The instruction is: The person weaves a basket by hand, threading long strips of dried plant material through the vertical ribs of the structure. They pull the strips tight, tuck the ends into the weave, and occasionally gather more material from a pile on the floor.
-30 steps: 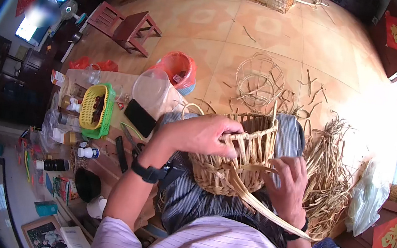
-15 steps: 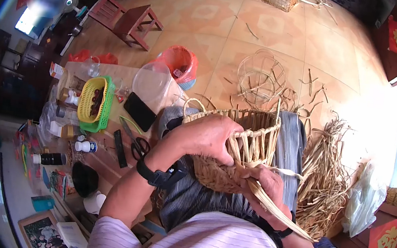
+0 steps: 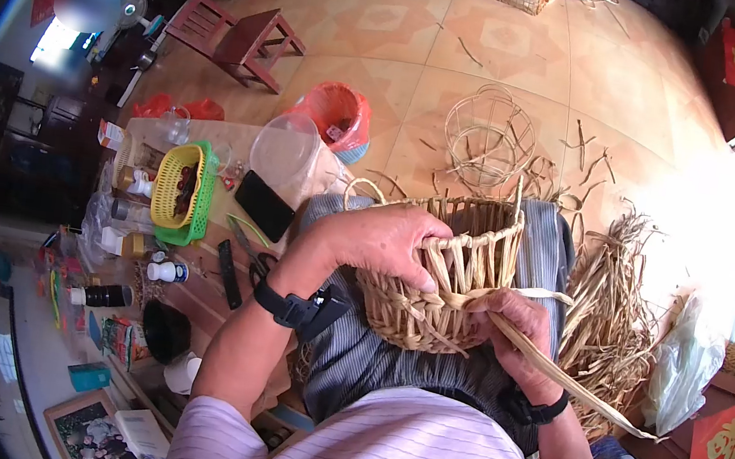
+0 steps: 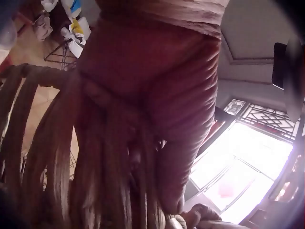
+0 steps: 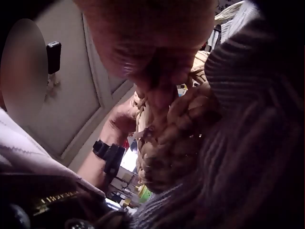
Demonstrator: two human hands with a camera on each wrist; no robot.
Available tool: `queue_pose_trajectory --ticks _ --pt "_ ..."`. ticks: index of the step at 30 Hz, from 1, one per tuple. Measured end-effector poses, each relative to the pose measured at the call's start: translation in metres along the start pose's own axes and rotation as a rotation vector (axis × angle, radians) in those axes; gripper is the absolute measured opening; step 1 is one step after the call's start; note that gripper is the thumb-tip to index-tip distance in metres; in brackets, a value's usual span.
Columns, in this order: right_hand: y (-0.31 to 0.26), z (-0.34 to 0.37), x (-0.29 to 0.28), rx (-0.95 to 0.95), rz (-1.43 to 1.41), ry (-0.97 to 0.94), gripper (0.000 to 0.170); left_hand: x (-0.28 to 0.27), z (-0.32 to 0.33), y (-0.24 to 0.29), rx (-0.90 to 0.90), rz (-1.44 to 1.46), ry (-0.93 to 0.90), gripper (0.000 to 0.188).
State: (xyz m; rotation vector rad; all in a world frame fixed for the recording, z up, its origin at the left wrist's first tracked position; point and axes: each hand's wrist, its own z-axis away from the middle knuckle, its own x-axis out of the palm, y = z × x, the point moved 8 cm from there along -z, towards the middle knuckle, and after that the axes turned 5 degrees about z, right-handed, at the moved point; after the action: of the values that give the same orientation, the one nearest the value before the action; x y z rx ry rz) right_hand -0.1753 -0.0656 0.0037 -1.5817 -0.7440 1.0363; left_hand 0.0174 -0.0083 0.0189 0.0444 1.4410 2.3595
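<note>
A woven basket (image 3: pixel 416 320) of dried plant strips sits on the person's lap, with open upright strands (image 3: pixel 487 261) between its rim and dense lower wall. The left hand (image 3: pixel 389 243) grips the near side at the rim, its thumb outside; in the left wrist view the thumb (image 4: pixel 176 176) lies against the strands. At the basket's right side the right hand (image 3: pixel 520 335) pinches a long flat strip (image 3: pixel 577 390) that trails toward the lower right. A paler strip end (image 3: pixel 545 295) sticks out to the right above that hand. In the right wrist view its fingertips meet the woven wall (image 5: pixel 167 155).
A heap of dried strips (image 3: pixel 604 323) lies to the right beside a clear plastic bag (image 3: pixel 685 374). On the left, a low table holds a phone (image 3: pixel 263 206), scissors (image 3: pixel 262 262), yellow and green baskets (image 3: pixel 199 200) and bottles. A red-lined bin (image 3: pixel 340 116) stands ahead.
The right hand came in from loosely open beside the basket to pinch the strip at its wall, then drew slightly right; the strip's tail swung outward. The left hand keeps its grip on the rim.
</note>
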Motion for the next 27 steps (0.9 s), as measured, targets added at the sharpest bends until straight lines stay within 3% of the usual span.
queue_pose_trajectory --ticks 4,7,10,11,13,14,17,20,24,27 --pt "-0.001 -0.001 -0.001 0.007 0.036 0.013 0.027 0.002 -0.004 -0.008 -0.104 0.081 -0.102 0.048" --pt "0.002 0.000 0.000 0.000 0.030 0.045 0.027 -0.002 -0.004 0.001 0.013 -0.025 -0.075 0.045" --pt "-0.009 0.001 -0.002 -0.108 0.107 0.087 0.024 -0.011 0.019 0.051 0.196 0.200 0.294 0.039" --pt "-0.012 0.002 -0.002 -0.145 0.118 0.097 0.024 -0.018 0.026 0.069 0.264 -0.068 0.454 0.027" --pt "-0.018 0.003 -0.002 -0.217 0.145 0.104 0.023 0.000 0.034 0.106 0.423 -0.492 0.593 0.020" --pt "-0.019 0.003 -0.001 -0.269 0.159 0.129 0.022 0.021 0.026 0.109 0.593 -0.648 0.541 0.013" --pt "-0.018 0.007 0.001 -0.311 0.267 0.071 0.024 0.061 -0.001 0.105 0.503 -0.927 0.450 0.009" --pt "0.010 0.011 0.007 -0.221 0.041 0.031 0.027 0.071 -0.005 0.112 0.497 -1.059 0.487 0.008" --pt "-0.023 0.017 -0.001 -0.453 0.401 0.055 0.028 0.071 -0.002 0.118 0.510 -0.956 0.461 0.002" --pt "-0.029 0.019 -0.004 -0.537 0.371 0.091 0.030 0.076 -0.005 0.112 0.454 -0.899 0.362 0.002"
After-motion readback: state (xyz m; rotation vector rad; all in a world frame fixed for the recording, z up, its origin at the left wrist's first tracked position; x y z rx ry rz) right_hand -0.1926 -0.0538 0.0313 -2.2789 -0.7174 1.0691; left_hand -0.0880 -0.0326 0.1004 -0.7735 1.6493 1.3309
